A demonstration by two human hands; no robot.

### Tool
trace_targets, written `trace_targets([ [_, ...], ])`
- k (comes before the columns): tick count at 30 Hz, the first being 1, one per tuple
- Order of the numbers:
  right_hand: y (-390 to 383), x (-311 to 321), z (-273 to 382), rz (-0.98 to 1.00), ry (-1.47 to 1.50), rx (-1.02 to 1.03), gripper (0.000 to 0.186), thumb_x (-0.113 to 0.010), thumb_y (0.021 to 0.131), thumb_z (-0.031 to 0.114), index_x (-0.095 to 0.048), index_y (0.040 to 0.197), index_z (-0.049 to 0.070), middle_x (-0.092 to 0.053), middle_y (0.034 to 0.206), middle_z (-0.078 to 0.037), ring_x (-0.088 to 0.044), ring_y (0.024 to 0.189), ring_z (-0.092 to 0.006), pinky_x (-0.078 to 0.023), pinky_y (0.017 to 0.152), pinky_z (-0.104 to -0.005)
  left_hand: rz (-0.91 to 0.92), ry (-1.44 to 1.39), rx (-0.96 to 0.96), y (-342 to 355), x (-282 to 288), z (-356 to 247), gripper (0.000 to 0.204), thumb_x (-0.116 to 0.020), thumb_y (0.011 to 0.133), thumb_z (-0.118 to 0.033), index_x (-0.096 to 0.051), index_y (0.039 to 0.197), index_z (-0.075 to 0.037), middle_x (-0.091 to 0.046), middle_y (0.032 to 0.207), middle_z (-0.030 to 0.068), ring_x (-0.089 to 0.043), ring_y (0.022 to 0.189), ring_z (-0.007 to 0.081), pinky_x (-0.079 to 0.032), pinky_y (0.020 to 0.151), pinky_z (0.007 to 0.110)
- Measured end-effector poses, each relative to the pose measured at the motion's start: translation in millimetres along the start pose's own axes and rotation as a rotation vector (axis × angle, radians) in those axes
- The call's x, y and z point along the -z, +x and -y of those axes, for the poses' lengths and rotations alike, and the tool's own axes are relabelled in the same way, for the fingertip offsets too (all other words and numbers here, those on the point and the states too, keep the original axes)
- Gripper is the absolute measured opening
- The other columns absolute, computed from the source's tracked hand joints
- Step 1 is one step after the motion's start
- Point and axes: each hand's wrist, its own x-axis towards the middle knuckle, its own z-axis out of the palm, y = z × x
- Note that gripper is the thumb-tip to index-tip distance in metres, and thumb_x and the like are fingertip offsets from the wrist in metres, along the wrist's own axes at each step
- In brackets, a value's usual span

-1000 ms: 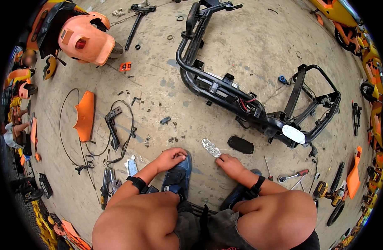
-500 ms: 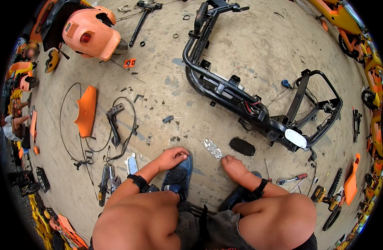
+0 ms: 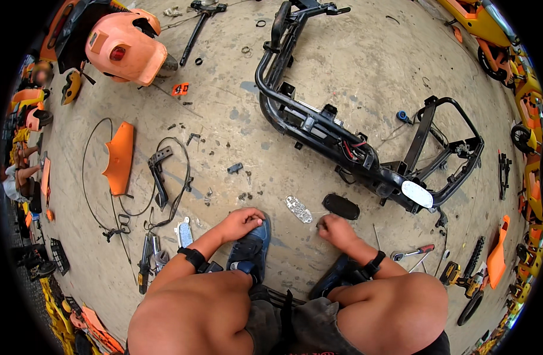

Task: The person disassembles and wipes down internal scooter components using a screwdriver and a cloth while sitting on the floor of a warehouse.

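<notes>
My left hand (image 3: 243, 224) rests at the toe of my left blue shoe (image 3: 252, 242), its fingers curled in with nothing showing in them. Just above the floor, my right hand (image 3: 338, 231) has its fingers drawn together. Whatever they may hold is hidden or too small to make out. Beside those fingertips, apart from them, lies a silver oval plate with a patterned surface (image 3: 298, 209). A black oval cover (image 3: 341, 206) lies a little farther off, to the right of the plate. Small bolts (image 3: 246, 196) are scattered on the floor beyond my left hand.
A black scooter frame (image 3: 319, 127) lies across the floor ahead, a white oval piece (image 3: 417, 194) at its near end. To the left are an orange panel (image 3: 119, 158) and looped cables (image 3: 187, 163). A ratchet (image 3: 412, 253) and a yellow power drill (image 3: 472, 284) lie right.
My right hand has shifted slightly right and its fingers have drawn in, away from the silver plate. My left hand stays by the shoe. The whole view has shifted a little.
</notes>
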Motion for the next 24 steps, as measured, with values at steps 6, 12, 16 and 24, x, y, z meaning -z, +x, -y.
trace_targets([
  [6,3.8,46.4,-18.0,-0.166,0.173,-0.387,0.019,-0.064,0.081,0.014,-0.067,0.094,0.000,-0.067,0.089,-0.020,-0.065,0.082,-0.0382,-0.052,0.074,-0.0428,0.011,0.042,0.016,2.2,1.1,1.3,0.020,-0.065,0.094,-0.019,-0.066,0.110,-0.007,-0.067,0.091,0.0052,-0.057,0.077,0.0126,-0.048,0.072,0.029],
  [12,11.3,41.8,-25.8,-0.170,-0.019,-0.224,0.018,-0.062,0.085,0.012,-0.067,0.099,0.001,-0.066,0.094,-0.020,-0.063,0.089,-0.0392,-0.051,0.080,-0.0450,-0.009,-0.030,-0.027,1.4,-1.5,0.1,0.019,-0.065,0.094,-0.019,-0.066,0.109,-0.007,-0.068,0.090,0.0049,-0.058,0.078,0.0122,-0.049,0.073,0.029],
  [16,11.1,38.0,-27.1,-0.157,-0.121,-0.150,0.016,-0.061,0.087,0.009,-0.068,0.099,0.002,-0.066,0.097,-0.019,-0.062,0.091,-0.0395,-0.051,0.082,-0.0451,0.003,-0.009,-0.022,0.9,0.0,2.0,0.018,-0.064,0.095,-0.016,-0.065,0.110,-0.005,-0.068,0.090,0.0019,-0.057,0.079,0.0087,-0.047,0.072,0.026],
  [24,3.8,48.6,-11.9,-0.217,-0.066,-0.132,0.014,-0.062,0.087,0.009,-0.068,0.099,0.004,-0.065,0.098,-0.017,-0.062,0.092,-0.0383,-0.051,0.081,-0.0435,0.003,-0.023,-0.022,1.3,-0.4,4.8,0.017,-0.064,0.095,-0.016,-0.065,0.109,-0.005,-0.068,0.089,0.0017,-0.057,0.079,0.0084,-0.047,0.072,0.026],
])
